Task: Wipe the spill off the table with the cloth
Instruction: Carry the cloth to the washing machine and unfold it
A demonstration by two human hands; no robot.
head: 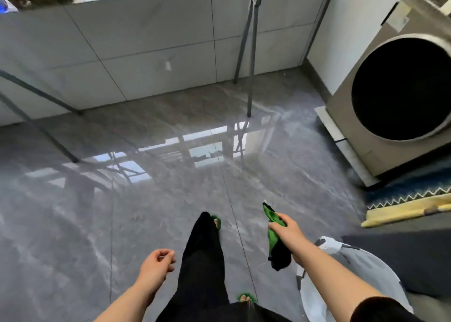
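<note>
Low in the head view, the right hand (289,234) is clamped around a green and black cloth (275,237), which hangs from the fist above the floor (97,212); one green end sticks up past the knuckles and the black end dangles below. The left hand (157,265) holds nothing, its fingers loosely curled, well apart from the right hand. Between the two hands a leg in black trousers (203,255) steps forward, with green slippers (217,220) on both feet. The floor is glossy grey tile and mirrors a window and a rack. Thin grey poles (250,60) stand on it near the tiled wall (146,41). On the right sits a front-loading washer (395,97) with a dark round door, raised on a pale base. Just beside it lies a blue and yellow mat (410,204). A white and grey rounded object (346,265) lies under the right forearm; what it is I cannot tell.
</note>
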